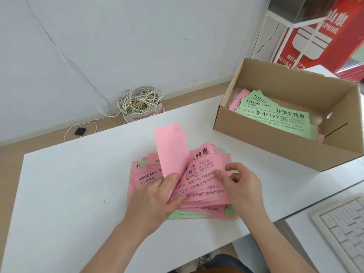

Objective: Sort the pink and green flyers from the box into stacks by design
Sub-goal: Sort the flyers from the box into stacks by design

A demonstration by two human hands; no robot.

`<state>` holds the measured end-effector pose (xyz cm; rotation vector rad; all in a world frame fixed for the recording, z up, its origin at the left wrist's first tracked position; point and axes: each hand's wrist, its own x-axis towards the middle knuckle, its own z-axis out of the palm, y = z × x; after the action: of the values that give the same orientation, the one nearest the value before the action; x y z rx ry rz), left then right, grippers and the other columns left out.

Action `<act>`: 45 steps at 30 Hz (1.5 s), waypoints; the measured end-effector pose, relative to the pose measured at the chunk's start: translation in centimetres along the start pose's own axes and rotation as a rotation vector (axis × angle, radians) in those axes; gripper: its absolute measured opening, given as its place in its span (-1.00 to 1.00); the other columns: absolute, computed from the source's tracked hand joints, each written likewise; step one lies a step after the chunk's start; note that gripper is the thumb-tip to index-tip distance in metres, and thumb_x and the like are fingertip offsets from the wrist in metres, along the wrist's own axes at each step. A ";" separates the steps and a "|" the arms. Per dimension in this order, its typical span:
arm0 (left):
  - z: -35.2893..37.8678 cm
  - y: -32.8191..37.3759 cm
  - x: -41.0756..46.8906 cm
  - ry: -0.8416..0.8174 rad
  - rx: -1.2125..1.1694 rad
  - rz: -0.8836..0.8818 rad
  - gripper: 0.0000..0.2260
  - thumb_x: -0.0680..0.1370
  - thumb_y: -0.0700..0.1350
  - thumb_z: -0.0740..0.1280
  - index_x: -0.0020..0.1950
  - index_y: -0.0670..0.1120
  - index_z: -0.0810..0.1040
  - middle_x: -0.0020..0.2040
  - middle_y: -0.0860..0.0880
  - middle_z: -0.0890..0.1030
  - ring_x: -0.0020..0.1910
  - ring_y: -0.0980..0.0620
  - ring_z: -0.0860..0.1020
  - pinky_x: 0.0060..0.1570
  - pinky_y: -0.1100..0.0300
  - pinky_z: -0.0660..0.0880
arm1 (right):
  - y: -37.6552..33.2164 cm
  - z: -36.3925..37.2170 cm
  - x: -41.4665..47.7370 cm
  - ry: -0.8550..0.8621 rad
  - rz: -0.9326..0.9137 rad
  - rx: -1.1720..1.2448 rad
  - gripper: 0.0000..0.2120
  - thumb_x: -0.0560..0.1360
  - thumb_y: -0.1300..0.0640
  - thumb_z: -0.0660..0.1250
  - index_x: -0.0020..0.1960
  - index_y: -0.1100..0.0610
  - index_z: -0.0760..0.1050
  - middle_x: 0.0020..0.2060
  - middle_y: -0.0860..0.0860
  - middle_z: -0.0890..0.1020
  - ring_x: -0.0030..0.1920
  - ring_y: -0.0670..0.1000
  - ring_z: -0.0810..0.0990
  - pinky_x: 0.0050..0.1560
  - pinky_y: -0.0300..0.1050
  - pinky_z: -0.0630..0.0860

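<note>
Head view: white table, pale wall behind. At centre, my left hand pinches pink flyer, raised off mixed pink-green pile. My right hand grips pile's right edge, fingers curled. Cardboard box at 2 o'clock holds green flyers. Cable tangle on floor at 11; keyboard at 4.

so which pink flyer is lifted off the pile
The pink flyer pinched by the left hand: it curls upright, blank back showing; the rest lie flat.
</note>
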<state>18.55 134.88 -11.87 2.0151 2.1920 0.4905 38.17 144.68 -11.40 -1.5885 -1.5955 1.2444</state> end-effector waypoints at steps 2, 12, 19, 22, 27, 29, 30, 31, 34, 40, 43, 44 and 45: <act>-0.5 -0.1 0.0 0.045 -0.082 -0.073 -0.69 0.52 0.09 0.23 0.26 0.11 0.38 -0.34 0.09 0.57 -0.49 0.10 0.41 -0.49 0.25 0.33 | -0.1 -0.2 0.1 -0.016 0.012 0.026 -0.90 0.48 0.00 0.41 -0.10 -0.01 0.52 -0.50 -0.04 0.57 -0.50 -0.16 0.50 -0.48 -0.28 0.35; -0.3 -0.9 -0.8 0.137 -0.249 -0.013 -0.55 0.57 0.09 0.21 0.43 0.34 0.18 0.08 0.19 0.40 -0.22 0.22 0.42 -0.22 0.36 0.42 | 0.2 -0.4 0.3 -0.034 0.047 -0.040 -0.72 0.45 0.06 0.46 0.10 -0.08 0.47 -0.45 0.03 0.56 -0.46 -0.11 0.47 -0.35 -0.17 0.42; 0.1 -0.8 -0.5 0.111 -0.115 -0.053 -0.58 0.50 -0.01 0.24 0.37 0.05 0.36 -0.30 0.10 0.58 -0.44 0.11 0.44 -0.46 0.26 0.36 | -0.5 0.2 0.6 0.024 0.052 -0.034 -0.72 0.44 -0.10 0.42 0.09 -0.08 0.45 -0.47 0.08 0.53 -0.43 0.04 0.51 -0.39 -0.08 0.41; -0.2 -0.8 -0.5 0.168 -0.405 -0.289 -0.38 0.57 -0.17 0.22 0.42 0.38 0.05 -0.40 0.13 0.45 -0.40 0.11 0.43 -0.43 0.22 0.30 | -0.4 -0.9 0.4 -0.122 0.053 0.017 -0.65 0.48 0.06 0.42 0.21 -0.13 0.43 -0.34 0.04 0.66 -0.27 0.02 0.63 -0.19 0.00 0.57; 0.3 -1.2 -0.9 0.230 -0.362 -0.115 -0.45 0.60 -0.06 0.18 0.42 0.43 0.05 -0.14 0.06 0.49 -0.22 0.38 0.42 -0.26 0.51 0.32 | 0.2 -1.3 0.4 -0.135 0.044 -0.042 -0.56 0.46 0.19 0.44 0.25 -0.14 0.43 -0.33 0.03 0.66 -0.29 -0.03 0.61 -0.16 -0.09 0.55; 0.1 -1.3 -1.1 0.130 -0.314 -0.059 -0.62 0.59 0.03 0.13 0.39 0.33 0.28 -0.12 0.23 0.41 -0.20 0.40 0.40 -0.21 0.59 0.29 | 0.1 -0.6 0.6 -0.069 0.030 -0.073 -0.62 0.45 0.14 0.45 0.19 -0.12 0.45 -0.41 0.03 0.59 -0.37 -0.03 0.53 -0.23 -0.07 0.51; 0.1 -1.4 -1.0 0.104 -0.279 -0.021 -0.67 0.58 0.09 0.15 0.34 0.25 0.41 -0.11 0.26 0.41 -0.24 0.40 0.39 -0.21 0.59 0.28 | 0.1 -0.2 0.7 -0.040 0.027 -0.073 -0.65 0.45 0.11 0.45 0.17 -0.11 0.46 -0.43 0.05 0.56 -0.39 -0.01 0.50 -0.25 -0.03 0.50; 0.2 -1.4 -1.0 0.091 -0.238 0.017 -0.66 0.55 0.16 0.18 0.30 0.16 0.48 -0.09 0.26 0.44 -0.27 0.37 0.38 -0.23 0.56 0.29 | 0.0 0.1 0.8 -0.015 0.025 -0.069 -0.68 0.45 0.08 0.45 0.16 -0.10 0.46 -0.43 0.07 0.55 -0.40 0.00 0.49 -0.28 -0.03 0.48; 0.7 -1.2 -0.9 0.079 -0.074 0.096 -0.44 0.42 0.29 0.25 0.32 0.01 0.46 -0.15 0.12 0.55 -0.34 0.19 0.44 -0.36 0.31 0.45 | -0.1 0.7 1.0 0.039 0.023 -0.059 -0.72 0.46 0.03 0.44 0.13 -0.06 0.47 -0.48 0.03 0.54 -0.45 -0.02 0.50 -0.37 -0.13 0.39; 0.5 -1.1 -0.9 0.071 -0.096 0.007 -0.54 0.45 0.26 0.22 0.22 0.02 0.51 -0.38 0.12 0.47 -0.46 0.11 0.43 -0.47 0.27 0.42 | 0.0 -0.1 0.6 -0.032 0.012 -0.084 -0.72 0.51 0.11 0.38 0.16 -0.12 0.44 -0.44 0.00 0.59 -0.41 -0.08 0.53 -0.33 -0.13 0.45; 0.6 -1.1 -0.7 0.108 -0.125 -0.011 -0.67 0.47 0.14 0.23 0.17 0.05 0.51 -0.41 0.09 0.50 -0.49 0.07 0.46 -0.50 0.26 0.40 | 0.3 -0.9 0.3 -0.098 0.013 -0.137 -0.61 0.51 0.22 0.34 0.21 -0.16 0.39 -0.29 -0.03 0.64 -0.22 -0.08 0.59 -0.20 -0.18 0.48; 0.6 -0.9 -0.6 0.112 -0.114 -0.005 -0.68 0.46 0.15 0.23 0.13 0.06 0.54 -0.43 0.09 0.50 -0.50 0.07 0.47 -0.51 0.26 0.40 | 0.3 -1.1 0.2 -0.108 0.012 -0.150 -0.61 0.51 0.24 0.34 0.21 -0.15 0.40 -0.27 -0.04 0.64 -0.20 -0.08 0.59 -0.18 -0.19 0.48; 0.5 -0.7 -0.5 0.100 -0.087 0.020 -0.68 0.45 0.18 0.24 0.09 0.06 0.57 -0.45 0.09 0.49 -0.50 0.07 0.47 -0.53 0.27 0.41 | 0.4 -1.1 0.2 -0.111 0.011 -0.151 -0.62 0.50 0.25 0.34 0.19 -0.14 0.41 -0.26 -0.04 0.64 -0.20 -0.07 0.60 -0.18 -0.19 0.48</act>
<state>18.12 134.43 -12.58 2.0104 2.1666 0.6909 39.33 145.04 -11.32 -1.6466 -1.7898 1.2629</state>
